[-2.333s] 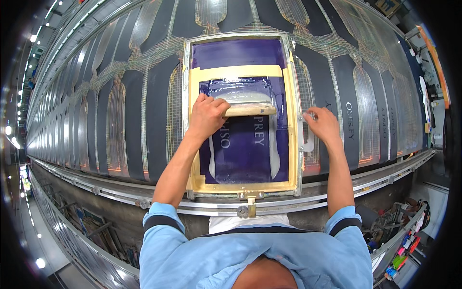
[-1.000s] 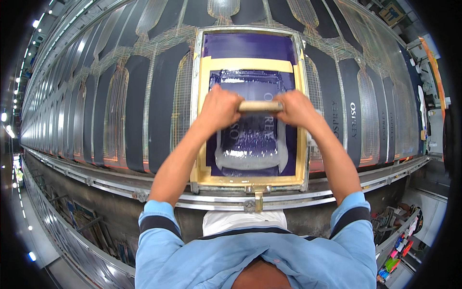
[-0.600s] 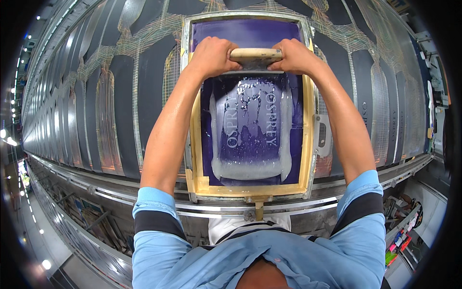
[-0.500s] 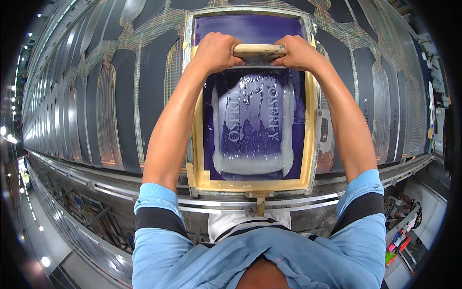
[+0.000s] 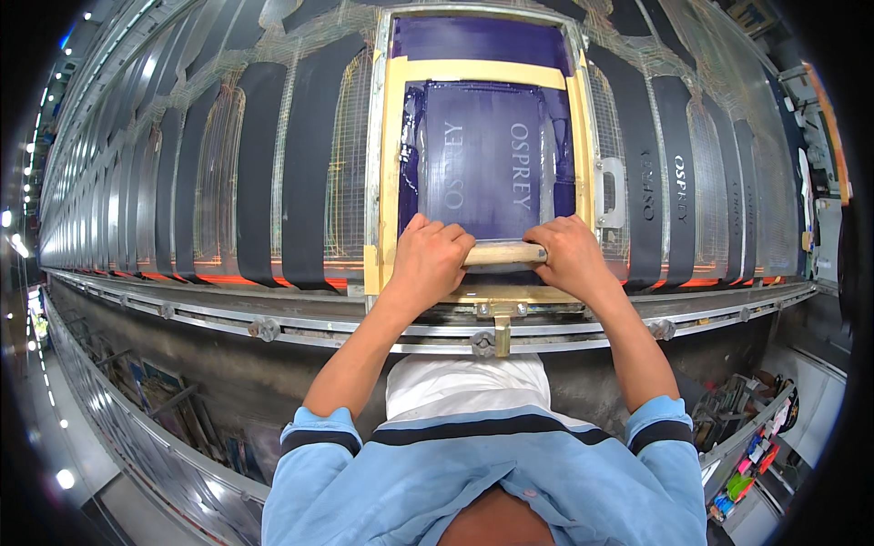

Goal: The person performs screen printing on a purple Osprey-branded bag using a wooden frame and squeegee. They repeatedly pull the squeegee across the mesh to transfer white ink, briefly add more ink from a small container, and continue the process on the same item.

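Squeegee, wooden handle, one: we find it at the near end of the printing screen, lying crosswise. Left hand: fingers curled over the handle's left end, gripping it. Right hand: clasped on the handle's right end in the same way.

Changes since half a second ago: we note squeegee and hands drawn from the far end to the near one. The wet streaks and drops over the middle are gone; the purple panel reads smooth, its two columns of pale lettering clear. The far band of yellow tape, then behind the hands, shows whole.

Edges and room: we record a narrow purple strip between squeegee and near taped edge, and a long open stretch from squeegee to the far tape. Both wrists cross the near corners of the metal frame. A pale side handle stands out on the right, over dark cloth pieces. A metal rail runs just beyond the near edge, below the forearms.
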The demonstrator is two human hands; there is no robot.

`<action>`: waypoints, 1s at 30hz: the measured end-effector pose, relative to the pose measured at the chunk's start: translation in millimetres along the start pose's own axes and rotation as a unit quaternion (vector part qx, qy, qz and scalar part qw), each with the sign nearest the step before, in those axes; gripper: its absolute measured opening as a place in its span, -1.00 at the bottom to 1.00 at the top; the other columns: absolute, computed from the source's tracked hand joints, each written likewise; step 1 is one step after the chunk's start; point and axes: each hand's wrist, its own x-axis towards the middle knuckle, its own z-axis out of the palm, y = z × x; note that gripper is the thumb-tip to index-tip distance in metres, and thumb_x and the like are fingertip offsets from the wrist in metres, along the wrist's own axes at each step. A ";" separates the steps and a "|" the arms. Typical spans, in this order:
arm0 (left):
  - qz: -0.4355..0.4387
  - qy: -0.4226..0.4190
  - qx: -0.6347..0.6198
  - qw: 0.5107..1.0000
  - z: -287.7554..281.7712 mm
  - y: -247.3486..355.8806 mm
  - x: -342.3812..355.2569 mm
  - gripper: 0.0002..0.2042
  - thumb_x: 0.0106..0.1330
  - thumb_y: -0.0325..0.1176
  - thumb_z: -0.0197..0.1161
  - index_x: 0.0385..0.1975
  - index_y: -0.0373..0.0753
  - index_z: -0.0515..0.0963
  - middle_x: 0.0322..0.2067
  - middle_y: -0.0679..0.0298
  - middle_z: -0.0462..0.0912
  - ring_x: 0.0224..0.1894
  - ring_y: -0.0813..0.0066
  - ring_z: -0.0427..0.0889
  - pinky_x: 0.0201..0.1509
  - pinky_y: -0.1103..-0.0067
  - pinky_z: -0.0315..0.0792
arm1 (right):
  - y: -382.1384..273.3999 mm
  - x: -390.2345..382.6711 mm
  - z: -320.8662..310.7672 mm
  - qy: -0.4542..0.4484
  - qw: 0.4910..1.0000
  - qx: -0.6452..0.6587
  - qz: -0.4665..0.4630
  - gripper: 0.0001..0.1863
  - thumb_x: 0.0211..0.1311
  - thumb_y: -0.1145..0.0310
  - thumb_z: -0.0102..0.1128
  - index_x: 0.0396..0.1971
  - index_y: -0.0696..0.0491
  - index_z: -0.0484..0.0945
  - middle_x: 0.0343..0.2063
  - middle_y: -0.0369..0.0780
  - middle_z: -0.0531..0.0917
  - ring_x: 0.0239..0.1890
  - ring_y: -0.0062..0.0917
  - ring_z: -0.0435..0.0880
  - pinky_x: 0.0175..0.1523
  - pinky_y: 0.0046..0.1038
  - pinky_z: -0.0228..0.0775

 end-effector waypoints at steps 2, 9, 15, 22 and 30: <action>0.000 -0.042 -0.004 0.999 -3.2 -6.0 10.7 -0.74 -0.09 -0.34 0.56 -0.35 -0.12 0.70 -0.45 0.33 0.68 -0.36 0.31 0.64 -0.13 0.38 0.35 | 3.9 6.4 -6.1 -0.031 1.000 0.000 0.003 -0.72 -0.10 0.36 0.52 -0.31 0.04 0.73 -0.46 -0.14 0.73 -0.29 -0.23 0.70 -0.06 -0.24 0.43; 0.029 -0.010 0.038 0.999 -26.3 -75.5 125.4 -0.75 -0.06 -0.26 0.57 -0.41 -0.17 0.68 -0.48 0.17 0.69 -0.34 0.08 0.68 -0.16 0.26 0.44 | 66.4 111.1 -46.6 0.000 0.999 -0.038 0.010 -0.70 -0.08 0.25 0.55 -0.31 0.03 0.75 -0.52 -0.03 0.71 -0.37 -0.07 0.74 -0.17 -0.11 0.58; -0.006 -0.009 0.038 0.999 -34.9 -143.1 237.7 -0.72 -0.06 -0.24 0.55 -0.34 -0.15 0.73 -0.47 0.10 0.72 -0.32 0.03 0.71 -0.16 0.24 0.55 | 127.9 226.4 -87.2 -0.035 0.998 -0.005 0.053 -0.65 -0.08 0.24 0.57 -0.25 0.05 0.76 -0.35 0.03 0.76 -0.23 -0.04 0.77 -0.05 -0.14 0.60; -0.021 -0.002 0.008 1.000 -26.7 -153.3 247.3 -0.67 -0.07 -0.12 0.59 -0.32 -0.11 0.76 -0.50 0.14 0.73 -0.36 0.04 0.73 -0.16 0.26 0.57 | 136.7 241.0 -83.1 -0.050 0.995 0.037 0.072 -0.59 -0.05 0.33 0.55 -0.14 0.10 0.75 -0.36 0.05 0.77 -0.21 -0.05 0.78 -0.04 -0.19 0.58; 0.010 0.023 -0.008 1.000 -10.8 -87.0 136.0 -0.79 -0.06 -0.27 0.55 -0.42 -0.12 0.71 -0.50 0.17 0.70 -0.41 0.05 0.66 -0.19 0.25 0.48 | 73.6 131.0 -45.0 -0.020 0.999 0.026 0.043 -0.75 -0.07 0.38 0.54 -0.34 0.09 0.72 -0.48 -0.01 0.72 -0.31 -0.06 0.74 -0.13 -0.13 0.55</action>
